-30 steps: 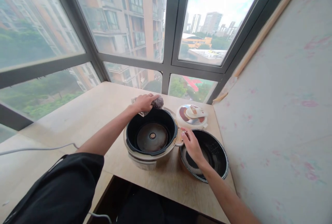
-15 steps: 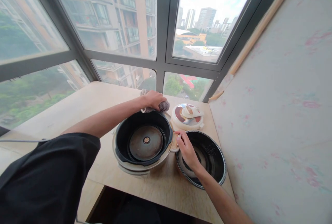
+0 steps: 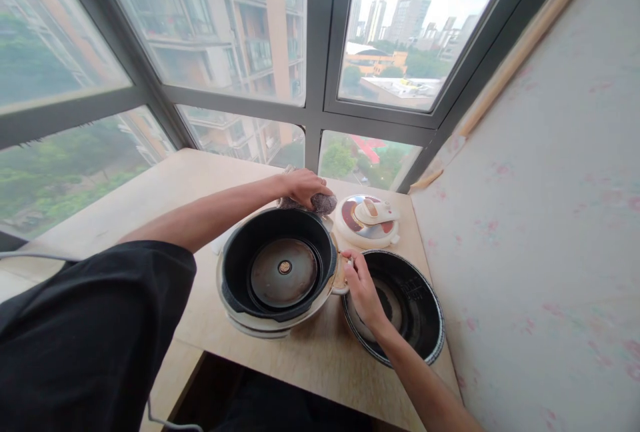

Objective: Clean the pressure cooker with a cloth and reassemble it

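Observation:
An electric pressure cooker body (image 3: 280, 275) stands on the table, lidless, its dark cavity showing a round heating plate (image 3: 284, 272) at the bottom. My left hand (image 3: 306, 189) is closed on a grey-brown cloth (image 3: 324, 203) at the cooker's far rim. On the right side, my right hand (image 3: 361, 289) grips the cooker's side handle (image 3: 341, 289) with curled fingers. Under my right wrist sits the black inner pot (image 3: 417, 299), with markings on its inside wall. Behind it lies the white and brown lid (image 3: 369, 220), knob upward.
The light wooden table (image 3: 300, 359) ends at a dark gap near me. Grey-framed windows (image 3: 315, 72) rise behind it, and a flowered wall (image 3: 540, 252) borders the right. Grey cables (image 3: 173, 425) run at the lower left.
My left hand and the cloth have slid slightly right along the far rim. The right hand keeps its place on the handle. The whole view has shifted a little.

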`<control>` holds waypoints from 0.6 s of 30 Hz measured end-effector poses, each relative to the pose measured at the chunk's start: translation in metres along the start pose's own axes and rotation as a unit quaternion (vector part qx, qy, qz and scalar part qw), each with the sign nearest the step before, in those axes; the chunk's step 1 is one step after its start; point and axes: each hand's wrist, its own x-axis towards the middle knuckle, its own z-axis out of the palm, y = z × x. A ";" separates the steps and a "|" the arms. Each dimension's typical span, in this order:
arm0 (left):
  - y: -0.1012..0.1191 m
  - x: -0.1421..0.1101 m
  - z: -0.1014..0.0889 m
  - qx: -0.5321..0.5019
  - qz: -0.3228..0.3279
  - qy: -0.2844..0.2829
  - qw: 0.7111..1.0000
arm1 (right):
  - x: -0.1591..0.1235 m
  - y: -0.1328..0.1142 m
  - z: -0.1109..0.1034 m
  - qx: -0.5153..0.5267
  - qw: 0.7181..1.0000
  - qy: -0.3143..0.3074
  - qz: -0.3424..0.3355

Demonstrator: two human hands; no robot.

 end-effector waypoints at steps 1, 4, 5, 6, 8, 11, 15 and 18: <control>-0.001 -0.001 0.003 -0.003 0.007 0.009 1.000 | 0.000 0.000 0.000 0.000 1.000 0.003 -0.001; 0.002 0.000 0.009 -0.023 0.016 0.041 0.999 | 0.001 0.001 0.003 -0.003 1.000 0.011 0.002; 0.003 0.002 0.009 -0.033 0.016 0.052 0.998 | 0.001 0.002 0.003 -0.004 1.000 0.013 0.004; 0.006 0.005 0.009 -0.043 0.014 0.060 0.997 | 0.001 0.002 0.004 -0.005 1.000 0.016 0.003; 0.011 0.010 0.006 -0.060 0.016 0.065 0.996 | 0.002 0.003 0.005 -0.008 1.000 0.020 0.001; 0.018 0.018 0.002 -0.082 0.020 0.059 0.995 | 0.002 0.003 0.006 -0.007 1.000 0.021 0.000; 0.026 0.023 0.001 -0.103 0.022 0.067 0.992 | 0.004 0.003 0.006 -0.001 1.000 0.024 -0.005; 0.026 0.022 0.003 -0.152 0.015 0.100 0.983 | 0.005 0.002 0.005 -0.004 1.000 0.019 -0.018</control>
